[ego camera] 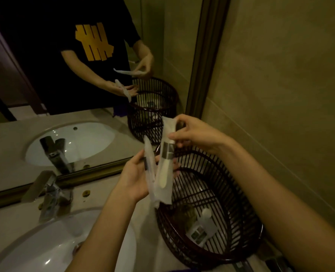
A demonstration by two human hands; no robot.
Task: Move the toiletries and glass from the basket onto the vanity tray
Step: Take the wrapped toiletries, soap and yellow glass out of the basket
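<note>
Hands point(135, 173) over basket point(247, 218) rim

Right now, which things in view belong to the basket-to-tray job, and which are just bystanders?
Job:
basket
small bottle in it
wrapped packet in right hand
second wrapped packet in left hand

Bystanders:
sink
faucet
mirror
</note>
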